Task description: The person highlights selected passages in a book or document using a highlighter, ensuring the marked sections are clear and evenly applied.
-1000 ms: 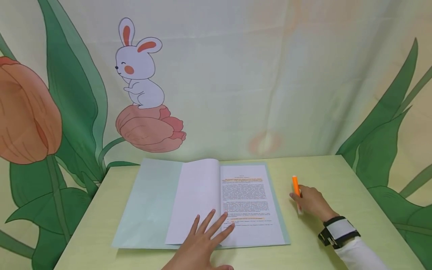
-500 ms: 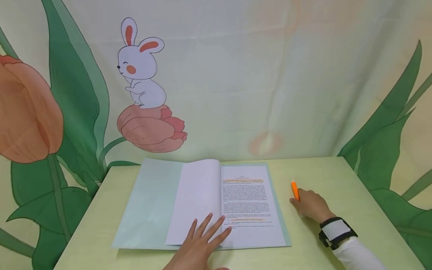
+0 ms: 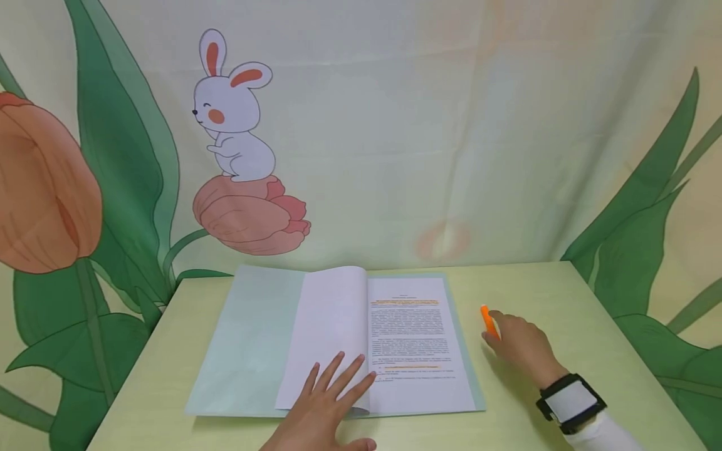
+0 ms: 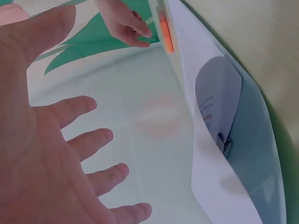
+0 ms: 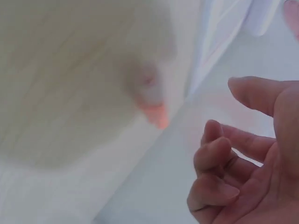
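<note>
Orange highlighter (image 3: 488,323) lies on the table just right of the open booklet (image 3: 361,338).

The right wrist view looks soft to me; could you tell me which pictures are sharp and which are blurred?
Head view: sharp, evenly lit, with the booklet text lines visible. Left wrist view: left hand large and soft. Right wrist view: hazy throughout, orange highlighter a smear.

white sleeve (image 3: 606,434), black-and-white wristband (image 3: 570,403)
</note>
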Demonstrator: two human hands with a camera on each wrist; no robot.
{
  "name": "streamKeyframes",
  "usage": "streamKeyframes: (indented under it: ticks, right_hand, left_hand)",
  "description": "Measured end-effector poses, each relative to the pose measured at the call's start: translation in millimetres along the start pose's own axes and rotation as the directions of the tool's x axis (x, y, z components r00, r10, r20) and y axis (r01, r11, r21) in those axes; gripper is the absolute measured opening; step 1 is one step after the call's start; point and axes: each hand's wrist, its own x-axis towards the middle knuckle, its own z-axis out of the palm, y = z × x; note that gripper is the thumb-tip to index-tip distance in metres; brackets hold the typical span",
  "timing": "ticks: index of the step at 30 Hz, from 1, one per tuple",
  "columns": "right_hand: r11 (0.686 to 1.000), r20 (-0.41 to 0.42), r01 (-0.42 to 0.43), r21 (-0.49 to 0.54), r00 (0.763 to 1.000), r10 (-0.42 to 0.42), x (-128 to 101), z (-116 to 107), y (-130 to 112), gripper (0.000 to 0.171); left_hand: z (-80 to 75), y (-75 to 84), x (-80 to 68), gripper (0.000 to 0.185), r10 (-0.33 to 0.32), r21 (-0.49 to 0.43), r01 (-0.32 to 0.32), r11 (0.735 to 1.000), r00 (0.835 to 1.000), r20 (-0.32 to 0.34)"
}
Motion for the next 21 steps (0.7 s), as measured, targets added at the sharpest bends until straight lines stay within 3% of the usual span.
streamKeyframes:
  ticks: [6,11,16,21]
  right_hand:
    - [0.984,-0.103,0.18,0.021,0.979,-0.176,-27.9,-7.2,-18.3,0.048]
    - [0.966,-0.009,0.252,0.053,0.968,-0.252,-50.7,-0.8,-25.4,0.056]
    - [0.972,0.117,0.218,0.087,0.967,-0.227,-63.7,12.9,-24.1,0.068]
    - [0.984,0.215,0.16,0.084,0.961,-0.174,-69.6,25.5,-20.3,0.073]
  left_hand:
    - [-9.6,-4.9,-1.2,0.083,-0.071,-0.064,0.071,0.995,0.997,0.011]
    - [-20.1,-11.0,-3.1,0.086,-0.162,-0.067,0.162,0.985,0.987,-0.004]
    - [-28.7,-27.6,-10.8,0.087,-0.185,-0.047,0.18,0.983,0.97,-0.156]
    - [-39.6,-53.4,-21.2,0.085,-0.283,-0.101,0.267,0.959,0.929,-0.237]
